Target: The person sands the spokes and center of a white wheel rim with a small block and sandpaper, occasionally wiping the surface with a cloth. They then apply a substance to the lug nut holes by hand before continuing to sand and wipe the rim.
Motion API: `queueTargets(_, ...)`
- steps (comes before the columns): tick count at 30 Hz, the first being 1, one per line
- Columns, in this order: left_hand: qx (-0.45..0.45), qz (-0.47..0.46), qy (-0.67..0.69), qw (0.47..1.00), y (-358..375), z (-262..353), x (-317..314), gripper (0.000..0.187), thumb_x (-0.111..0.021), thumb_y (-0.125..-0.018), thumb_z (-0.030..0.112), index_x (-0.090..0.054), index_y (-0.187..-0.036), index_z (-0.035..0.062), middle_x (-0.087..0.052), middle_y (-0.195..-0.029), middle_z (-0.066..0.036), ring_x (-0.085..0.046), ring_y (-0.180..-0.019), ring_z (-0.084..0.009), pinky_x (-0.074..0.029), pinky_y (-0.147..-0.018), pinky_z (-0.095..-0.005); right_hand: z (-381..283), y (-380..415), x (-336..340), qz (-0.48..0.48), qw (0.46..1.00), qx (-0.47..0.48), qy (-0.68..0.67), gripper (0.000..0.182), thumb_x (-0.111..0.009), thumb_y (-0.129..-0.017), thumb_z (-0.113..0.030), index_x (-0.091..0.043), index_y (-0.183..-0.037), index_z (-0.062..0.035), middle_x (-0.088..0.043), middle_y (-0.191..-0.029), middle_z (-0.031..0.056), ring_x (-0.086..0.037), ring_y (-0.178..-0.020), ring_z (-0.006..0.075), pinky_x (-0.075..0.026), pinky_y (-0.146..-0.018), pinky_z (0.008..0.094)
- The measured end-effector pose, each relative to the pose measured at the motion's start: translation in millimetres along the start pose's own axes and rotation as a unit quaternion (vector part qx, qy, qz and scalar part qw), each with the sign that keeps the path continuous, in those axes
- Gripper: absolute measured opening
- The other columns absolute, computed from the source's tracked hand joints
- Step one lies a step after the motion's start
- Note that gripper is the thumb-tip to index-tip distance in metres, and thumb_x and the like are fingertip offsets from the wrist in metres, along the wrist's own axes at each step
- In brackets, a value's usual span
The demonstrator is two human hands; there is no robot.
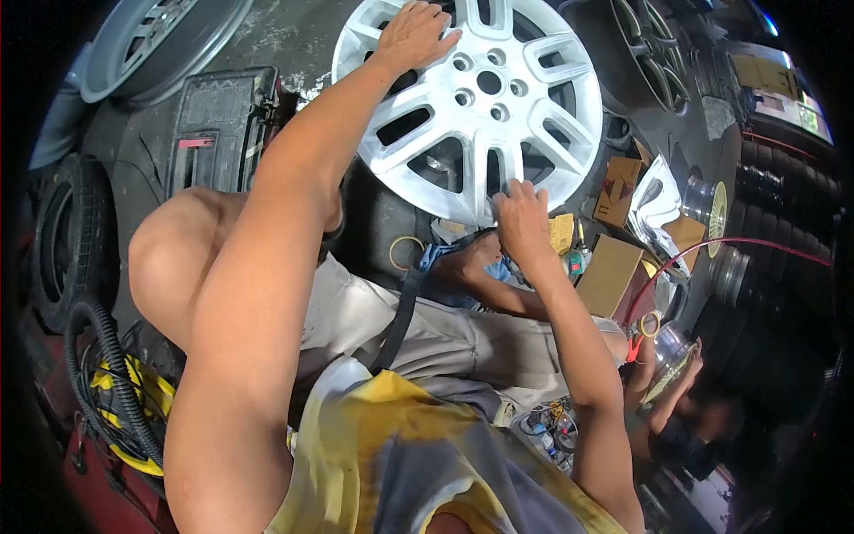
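At far and near sides of the white wheel [481, 114], braced, presumably for steadiness, with left hand [414, 37] loosely spread and right hand [525, 217] curled, pinching indiscernible.

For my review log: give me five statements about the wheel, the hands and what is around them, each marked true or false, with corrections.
1. The right hand is at the lower edge of the pale wheel. True.
2. The left hand holds a tire. False: the left hand is on the pale wheel.
3. Five small holes circle the wheel's center hole. True.
4. The black case lies right of the wheel in the picture. False: the black case lies left of it.
5. Another person shows at lower right. True.
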State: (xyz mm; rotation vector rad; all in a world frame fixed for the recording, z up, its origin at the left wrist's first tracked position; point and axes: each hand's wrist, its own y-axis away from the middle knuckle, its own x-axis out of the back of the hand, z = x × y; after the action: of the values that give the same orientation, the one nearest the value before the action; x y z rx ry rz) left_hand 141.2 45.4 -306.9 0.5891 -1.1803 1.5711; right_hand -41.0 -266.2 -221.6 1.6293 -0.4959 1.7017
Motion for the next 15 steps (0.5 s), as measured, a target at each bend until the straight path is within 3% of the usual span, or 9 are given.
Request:
queueTargets(2,0.005,-0.006,0.007,1.000,-0.8,0.4,2.1,0.043,-0.059,-0.097,0.038,-0.070,-0.106,-0.0020,-0.067,-0.114,-0.021,-0.058,-0.120,-0.0365,-0.038,-0.113,-0.0488,4.8,14.4,19.0,0.005,1.000,-0.005,-0.031,0.008,-0.065,-0.081,-0.011,-0.071,-0.082,-0.0073,-0.061,-0.100,0.0122,-0.057,-0.101,0.0296,-0.040,-0.084,0.0454)
queueTargets(3,-0.004,0.003,0.000,1.000,-0.3,1.9,2.7,0.043,-0.058,-0.097,0.039,-0.070,-0.106,-0.0019,-0.067,-0.114,-0.021,-0.058,-0.120,-0.0364,-0.038,-0.113,-0.0487,4.5,17.6,33.5,-0.048,0.998,-0.028,-0.037,0.010,-0.067,-0.083,-0.014,-0.073,-0.086,-0.0070,-0.062,-0.104,0.0134,-0.058,-0.103,0.0316,-0.041,-0.085,0.0482)
queueTargets(6,-0.010,0.017,-0.018,1.000,-2.3,2.5,-4.0,0.046,-0.058,-0.097,0.041,-0.070,-0.107,-0.0023,-0.067,-0.116,-0.021,-0.057,-0.119,-0.0364,-0.038,-0.113,-0.0483,6.5,14.1,0.4,-0.012,0.993,-0.072,-0.096,0.014,-0.068,-0.087,-0.017,-0.074,-0.092,-0.0056,-0.063,-0.110,0.0167,-0.060,-0.105,0.0353,-0.043,-0.086,0.0523)
queueTargets(7,-0.005,0.007,-0.012,1.000,-2.1,3.8,-3.3,0.046,-0.057,-0.097,0.041,-0.070,-0.107,-0.0023,-0.067,-0.116,-0.021,-0.057,-0.120,-0.0363,-0.038,-0.113,-0.0483,2.7,4.8,-4.3,-0.042,0.982,-0.096,-0.155,0.017,-0.065,-0.092,-0.018,-0.074,-0.096,-0.0032,-0.064,-0.113,0.0201,-0.061,-0.107,0.0388,-0.044,-0.085,0.0559)
queueTargets(10,-0.008,0.014,-0.018,1.000,-1.2,-4.6,-8.9,0.047,-0.057,-0.098,0.042,-0.070,-0.107,-0.0020,-0.068,-0.116,-0.021,-0.058,-0.119,-0.0363,-0.037,-0.114,-0.0483,-13.2,7.1,4.4,-0.057,0.962,-0.155,-0.217,0.019,-0.063,-0.093,-0.016,-0.074,-0.097,-0.0008,-0.065,-0.110,0.0223,-0.061,-0.107,0.0409,-0.044,-0.084,0.0560)
queueTargets(11,-0.017,0.030,-0.022,0.999,0.0,-6.0,-14.0,0.047,-0.057,-0.098,0.042,-0.070,-0.107,-0.0018,-0.068,-0.116,-0.021,-0.058,-0.119,-0.0364,-0.037,-0.114,-0.0484,-13.1,19.1,3.1,0.023,0.952,-0.134,-0.275,0.020,-0.062,-0.093,-0.015,-0.074,-0.098,0.0001,-0.065,-0.106,0.0223,-0.062,-0.108,0.0415,-0.044,-0.084,0.0555)
queueTargets(12,-0.016,0.030,-0.021,0.999,-1.0,-4.8,-11.0,0.047,-0.057,-0.098,0.042,-0.070,-0.107,-0.0018,-0.068,-0.116,-0.021,-0.058,-0.119,-0.0364,-0.037,-0.114,-0.0484,-12.1,18.9,4.4,0.021,0.952,-0.133,-0.274,0.020,-0.062,-0.093,-0.015,-0.074,-0.098,0.0001,-0.065,-0.106,0.0223,-0.062,-0.108,0.0415,-0.044,-0.084,0.0555)
queueTargets(15,0.029,-0.074,-0.022,0.997,-5.0,13.4,14.0,0.050,-0.055,-0.098,0.043,-0.069,-0.113,-0.0025,-0.065,-0.125,-0.022,-0.055,-0.125,-0.0363,-0.034,-0.117,-0.0483,-14.2,17.8,13.2,0.010,0.968,-0.127,-0.214,0.023,-0.061,-0.095,-0.018,-0.073,-0.104,-0.0003,-0.062,-0.098,0.0228,-0.063,-0.095,0.0439,-0.045,-0.078,0.0544)
